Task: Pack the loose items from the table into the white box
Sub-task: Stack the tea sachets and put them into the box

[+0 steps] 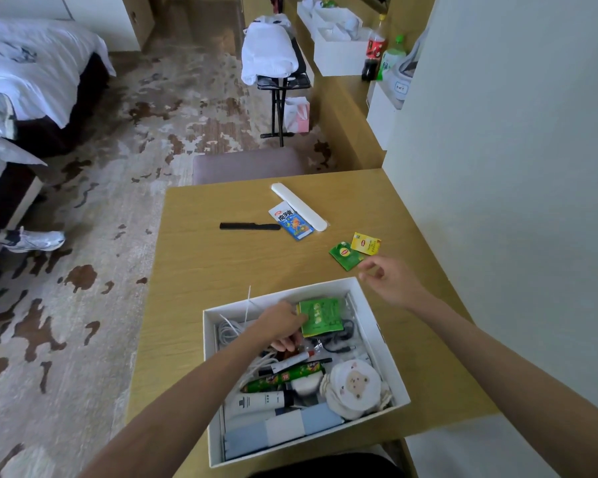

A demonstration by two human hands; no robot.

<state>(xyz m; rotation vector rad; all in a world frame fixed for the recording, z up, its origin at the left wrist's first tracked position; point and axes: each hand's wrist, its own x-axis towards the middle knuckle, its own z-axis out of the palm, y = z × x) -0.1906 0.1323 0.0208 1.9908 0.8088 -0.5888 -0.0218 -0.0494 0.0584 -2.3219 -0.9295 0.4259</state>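
Observation:
The white box (387, 343) sits at the table's near edge, full of cables, tubes, a green snack stick and a bear-print pouch (354, 388). Inside the box my left hand (283, 326) grips a green packet (320, 317) at its left edge. Just beyond the box's far right corner my right hand (387, 281) hovers with fingers apart and nothing in them, close to a green tea bag (346, 255) and a yellow tea bag (366, 243). Farther back on the table lie a black comb (249, 226), a blue snack packet (292, 222) and a long white case (299, 207).
The wooden table (221, 270) meets a wall on the right. A padded stool (249, 165) stands behind its far edge. Another person's feet in sneakers (35, 240) show at the left by a bed. A further counter holds white boxes and bottles (377, 50).

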